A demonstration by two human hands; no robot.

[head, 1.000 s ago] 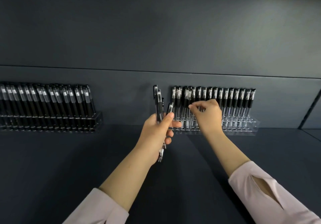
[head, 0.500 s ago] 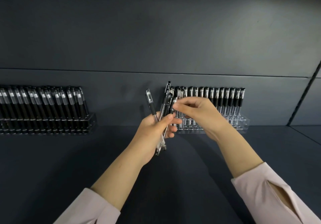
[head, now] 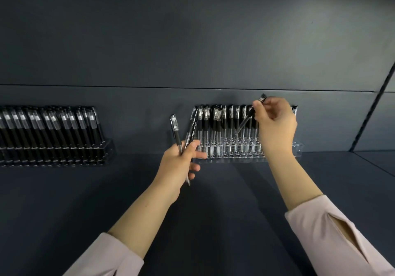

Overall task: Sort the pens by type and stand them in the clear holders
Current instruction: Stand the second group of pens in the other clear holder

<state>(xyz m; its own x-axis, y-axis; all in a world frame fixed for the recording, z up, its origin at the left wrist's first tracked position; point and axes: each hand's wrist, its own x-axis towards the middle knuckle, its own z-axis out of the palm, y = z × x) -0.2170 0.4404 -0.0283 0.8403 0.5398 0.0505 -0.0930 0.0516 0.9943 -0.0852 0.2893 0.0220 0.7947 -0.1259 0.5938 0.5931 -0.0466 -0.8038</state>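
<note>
Sleeves, pale pink, enter at the bottom edge: left sleeve [head: 106, 256] and right sleeve [head: 333, 233], with bare forearms reaching forward over the dark shelf [head: 64, 200].

Left hand [head: 177, 164]: fingers curled round at least two loose pens [head: 176, 133], caps up and fanned slightly apart, tips showing below the fist. It is held just in front of the left end of the right holder [head: 299, 149].

Right hand [head: 275, 123]: raised above that holder, thumb and fingers pinching a single pen [head: 245, 122] near its cap. The pen is tilted, cap up and to the right, tip down and to the left, above the standing row. Contact between tip and holder cannot be told.

Right holder: clear, standing against the back wall [head: 192, 40], with a row of upright black-grip pens. Left holder [head: 108, 149]: well apart on the same shelf, packed with pens leaning left.
</note>
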